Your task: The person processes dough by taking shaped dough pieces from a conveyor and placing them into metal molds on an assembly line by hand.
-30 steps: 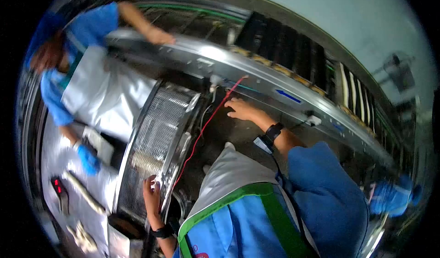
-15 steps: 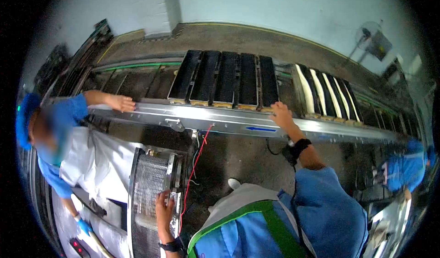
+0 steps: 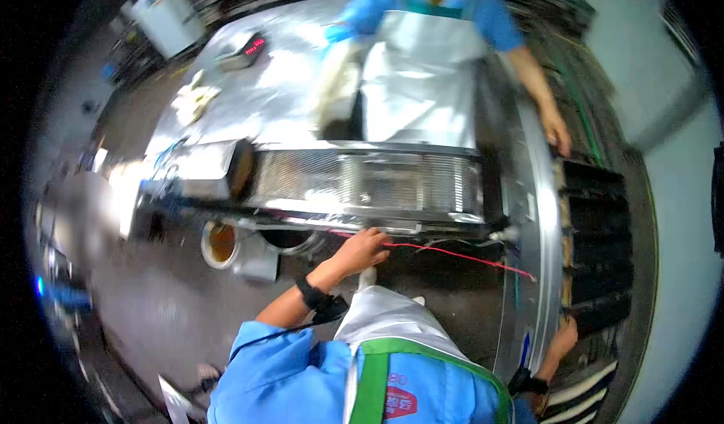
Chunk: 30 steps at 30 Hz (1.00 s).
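Note:
My left hand (image 3: 362, 251) is at the near edge of the mesh conveyor (image 3: 369, 179), its fingers loosely bent and partly apart, with nothing seen in it. A red cord (image 3: 452, 252) runs beside it to the metal rail (image 3: 554, 228). My right hand (image 3: 562, 336) is at the rail, by the lower end of the black trays (image 3: 599, 247); its fingertips are too small and blurred to show whether they grip anything. Below it lie trays with long white strips (image 3: 581, 405). Across the conveyor, a co-worker's bare hand (image 3: 556, 131) touches the rail near the top tray.
A person in a silver apron (image 3: 422, 77) stands beyond the conveyor, by a metal table (image 3: 279, 70) holding a device with red digits (image 3: 255, 46) and pale pieces (image 3: 194, 101). A white bucket (image 3: 255, 257) stands on the floor at left. Another blurred person (image 3: 79, 220) is at far left.
The view has turned left, so the rail now runs down the right side. My right hand stays by the rail and trays; my left hand remains by the conveyor edge.

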{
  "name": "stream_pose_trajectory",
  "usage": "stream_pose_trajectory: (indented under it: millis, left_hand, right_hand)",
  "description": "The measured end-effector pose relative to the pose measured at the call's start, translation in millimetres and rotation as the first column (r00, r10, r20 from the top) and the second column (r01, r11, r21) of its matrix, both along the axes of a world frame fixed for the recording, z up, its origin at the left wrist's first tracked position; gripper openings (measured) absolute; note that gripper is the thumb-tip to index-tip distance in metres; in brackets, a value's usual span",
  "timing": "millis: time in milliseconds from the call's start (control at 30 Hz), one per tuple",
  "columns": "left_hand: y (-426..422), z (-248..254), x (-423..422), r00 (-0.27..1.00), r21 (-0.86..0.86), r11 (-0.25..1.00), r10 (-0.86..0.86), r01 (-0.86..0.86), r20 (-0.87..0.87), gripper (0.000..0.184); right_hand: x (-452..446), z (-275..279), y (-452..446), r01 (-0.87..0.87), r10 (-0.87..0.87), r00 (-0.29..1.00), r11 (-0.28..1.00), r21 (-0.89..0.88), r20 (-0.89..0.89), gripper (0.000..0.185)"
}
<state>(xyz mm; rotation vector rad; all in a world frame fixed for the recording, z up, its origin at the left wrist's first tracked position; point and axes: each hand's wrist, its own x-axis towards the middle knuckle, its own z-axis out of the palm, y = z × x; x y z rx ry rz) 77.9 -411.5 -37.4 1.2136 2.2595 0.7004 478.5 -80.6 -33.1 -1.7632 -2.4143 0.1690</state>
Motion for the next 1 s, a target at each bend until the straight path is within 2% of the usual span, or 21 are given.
stream_pose_trajectory:
  millis: [33,100,167,200,367,400,433,467,500,533,767,1000]
  left_hand:
    - [-12.3,-4.4,7.0,0.999,0.018,0.999,0.049,-0.049,-0.005,0.028]
    - [-23.7,-8.8,12.5,0.993,-0.004,0.993,0.116,-0.116,0.003,0.028]
    - [-32.5,-21.0,17.1,0.988,0.025,0.988,0.155,-0.154,-0.028,0.028]
    - [-34.6,-23.4,18.2,0.986,0.023,0.986,0.164,-0.163,-0.041,0.029]
    - [-41.3,-32.2,22.8,0.971,-0.016,0.973,0.227,-0.228,-0.079,0.031]
    - [-42.6,-22.9,22.5,0.971,-0.001,0.974,0.224,-0.225,-0.083,0.032]
    - [-44.6,-22.7,22.8,0.964,-0.017,0.965,0.259,-0.261,-0.061,0.032]
    - [-45.8,-23.4,20.9,0.962,-0.036,0.963,0.266,-0.268,-0.055,0.032]
    - [-47.1,-24.4,18.9,0.961,-0.054,0.960,0.272,-0.275,-0.049,0.031]
    - [-48.4,-26.2,17.5,0.959,-0.047,0.958,0.280,-0.283,-0.051,0.031]
    - [-59.8,-23.7,8.3,0.956,0.026,0.956,0.292,-0.292,-0.001,0.026]
    - [-70.5,-23.0,-2.8,0.955,-0.081,0.952,0.295,-0.296,-0.024,0.029]
  right_hand:
    - [14.5,-17.1,18.3,-0.113,0.110,0.993,0.992,0.064,0.043,0.027]
    - [19.0,-31.5,31.3,-0.198,0.195,0.980,0.974,0.107,0.042,0.028]
    - [6.0,-31.7,45.3,-0.018,0.014,0.977,1.000,0.018,0.213,0.030]
    - [-9.6,-19.7,42.8,0.015,-0.009,0.977,1.000,-0.027,0.214,0.030]
    - [2.5,-41.8,85.5,-0.019,0.022,0.972,1.000,-0.015,0.236,0.033]
    - [-11.5,-21.7,79.7,0.044,0.010,0.957,0.983,-0.178,0.290,0.034]
    - [-5.3,-24.6,75.9,0.056,-0.071,0.909,0.997,0.047,0.410,0.034]
    - [-8.2,-24.7,79.3,0.160,-0.139,0.872,0.987,-0.006,0.469,0.035]
    - [16.9,-70.3,118.0,0.199,-0.232,0.814,0.973,0.118,0.533,0.035]
    - [17.6,-76.2,122.0,0.155,-0.217,0.811,0.975,0.159,0.543,0.034]
    - [-9.7,-73.9,115.2,0.016,-0.163,0.833,0.962,0.272,0.528,0.031]
    - [-24.7,-78.9,121.9,-0.058,-0.124,0.840,0.947,0.315,0.528,0.030]
